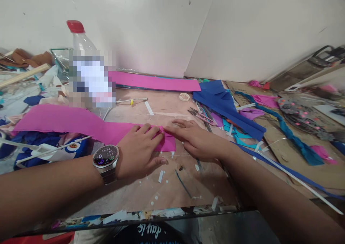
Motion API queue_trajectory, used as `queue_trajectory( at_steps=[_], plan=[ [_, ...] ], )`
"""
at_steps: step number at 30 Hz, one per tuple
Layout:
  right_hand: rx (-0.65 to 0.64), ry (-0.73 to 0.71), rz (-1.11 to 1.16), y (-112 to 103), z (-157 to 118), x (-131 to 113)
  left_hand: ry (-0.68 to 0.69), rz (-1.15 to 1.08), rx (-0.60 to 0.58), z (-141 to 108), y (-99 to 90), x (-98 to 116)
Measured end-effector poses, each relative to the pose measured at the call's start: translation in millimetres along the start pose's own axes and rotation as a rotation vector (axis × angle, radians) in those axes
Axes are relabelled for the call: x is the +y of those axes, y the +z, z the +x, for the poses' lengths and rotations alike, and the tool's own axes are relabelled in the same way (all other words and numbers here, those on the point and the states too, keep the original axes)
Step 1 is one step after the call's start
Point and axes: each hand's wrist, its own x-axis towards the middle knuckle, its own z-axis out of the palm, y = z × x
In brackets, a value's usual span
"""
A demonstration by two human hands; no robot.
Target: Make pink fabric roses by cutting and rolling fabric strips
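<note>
A long pink fabric strip [118, 129] runs from the left across the work surface, its right end under both hands. My left hand [140, 148], with a watch on the wrist, lies flat on the strip, fingers spread and thumb apart. From the right, my right hand [192, 138] reaches in with its fingers stretched out. Its index fingertip touches the strip close to the left hand's fingers. A crease or folded edge shows at the strip's right end, partly covered by the fingers. Both hands appear to press on the cloth without gripping it.
Behind the hands lie thread snips [202, 115], a tape ring [184, 97] and stacked pink strips [156, 82]. A red-capped bottle [83, 42] stands at back left. Dark blue fabric [229, 107] and scraps lie right; a cable [48, 152] and more scraps lie left.
</note>
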Motion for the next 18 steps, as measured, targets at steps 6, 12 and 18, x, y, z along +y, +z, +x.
queue_trajectory(
  at_steps=[6,12,18],
  plan=[
    [0.079,-0.042,-0.023,-3.1,-2.2,0.6,-0.011,0.036,0.038,-1.5,5.2,2.1],
    [0.106,-0.069,-0.023,-2.1,-2.5,0.9,-0.003,0.028,0.040,0.2,8.7,-0.5],
    [0.101,-0.065,0.008,-4.9,-2.1,1.1,0.017,-0.010,0.027,2.6,11.0,-3.8]
  ],
)
